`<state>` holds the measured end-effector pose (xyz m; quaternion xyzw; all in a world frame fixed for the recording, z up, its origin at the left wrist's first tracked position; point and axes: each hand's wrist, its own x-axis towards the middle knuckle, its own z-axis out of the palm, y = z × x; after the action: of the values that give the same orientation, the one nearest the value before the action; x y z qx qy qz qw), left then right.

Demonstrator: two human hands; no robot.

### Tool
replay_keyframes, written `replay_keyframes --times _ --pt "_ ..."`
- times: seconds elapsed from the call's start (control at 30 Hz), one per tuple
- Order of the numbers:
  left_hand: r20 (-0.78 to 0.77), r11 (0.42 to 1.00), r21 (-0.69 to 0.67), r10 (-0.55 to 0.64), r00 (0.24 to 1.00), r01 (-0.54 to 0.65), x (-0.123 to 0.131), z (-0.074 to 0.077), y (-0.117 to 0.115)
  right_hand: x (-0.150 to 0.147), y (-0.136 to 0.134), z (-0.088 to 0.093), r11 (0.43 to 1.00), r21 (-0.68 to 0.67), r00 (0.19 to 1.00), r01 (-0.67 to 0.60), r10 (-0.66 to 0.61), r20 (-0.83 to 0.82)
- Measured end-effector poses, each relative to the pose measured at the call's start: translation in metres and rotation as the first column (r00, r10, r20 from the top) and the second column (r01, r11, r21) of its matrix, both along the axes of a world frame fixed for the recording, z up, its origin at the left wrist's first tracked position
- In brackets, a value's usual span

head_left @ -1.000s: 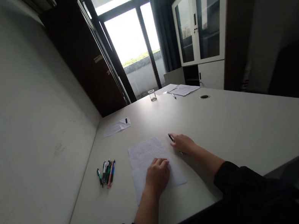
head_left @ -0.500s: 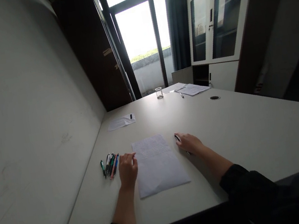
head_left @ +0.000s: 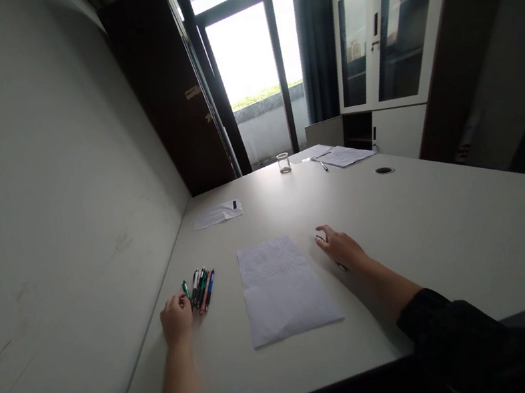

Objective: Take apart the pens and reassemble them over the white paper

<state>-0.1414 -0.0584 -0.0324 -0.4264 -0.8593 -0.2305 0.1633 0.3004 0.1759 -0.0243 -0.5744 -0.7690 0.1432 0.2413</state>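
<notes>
right hand [head_left: 343, 250] loosely grasping a pen [head_left: 341, 266], left hand [head_left: 177, 318] by clustered pens [head_left: 204, 291], grip unclear | white surface [head_left: 412, 238], paper [head_left: 289, 307] near centre | far window [head_left: 245, 57] | far-right cabinet [head_left: 388, 59]

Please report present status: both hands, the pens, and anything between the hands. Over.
Left hand at left edge of pen bunch. Right hand over a single pen, grip unclear. Sheet of paper between them, untouched.

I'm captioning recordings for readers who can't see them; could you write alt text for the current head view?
A left hand is at a group of pens on a white table, while the right hand is over another pen, beside a sheet of paper. Farther back are a clear glass, loose papers and a window.
</notes>
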Motion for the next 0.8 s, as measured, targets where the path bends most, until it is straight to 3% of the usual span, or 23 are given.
replay_keyframes --times 0.4,0.6,0.67,0.8 --pt "0.162 0.988 -0.146 0.07 0.984 -0.046 -0.011 0.004 0.001 0.001 0.002 -0.002 0.999 0.021 0.996 0.032 -0.03 -0.085" --pt "0.162 0.979 -0.191 0.104 0.981 -0.072 -0.006 0.006 -0.003 0.001 0.002 -0.002 0.999 0.02 0.994 0.029 -0.027 -0.106" --pt "0.183 0.984 -0.152 0.118 0.976 -0.091 -0.005 0.006 -0.006 0.001 0.002 -0.001 0.999 0.018 0.993 0.032 -0.03 -0.115" --pt "0.281 0.988 0.064 0.118 0.952 -0.141 -0.005 0.01 -0.012 0.001 -0.001 0.003 0.999 0.016 0.99 0.049 -0.046 -0.133"
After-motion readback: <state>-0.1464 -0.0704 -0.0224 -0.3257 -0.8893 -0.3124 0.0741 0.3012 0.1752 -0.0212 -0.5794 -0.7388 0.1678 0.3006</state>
